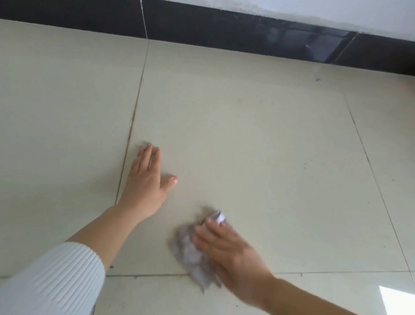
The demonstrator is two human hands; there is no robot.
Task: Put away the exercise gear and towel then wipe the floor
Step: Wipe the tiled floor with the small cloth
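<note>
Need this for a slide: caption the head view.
Right hand presses a crumpled grey cloth on the tiled floor; left hand rests flat nearby.

A glossy black skirting board [220, 30] runs across the top of the frame, slanting down to the right. Above it, at the upper right, is a white wall [314, 2]. A small bluish speck [318, 79] lies just below the skirting.

You've got cream floor [248, 131] tiles, black glossy skirting [196, 27], white wall [314, 2], greyish-lilac cloth [189, 253], white ribbed sleeve [48, 290].
</note>
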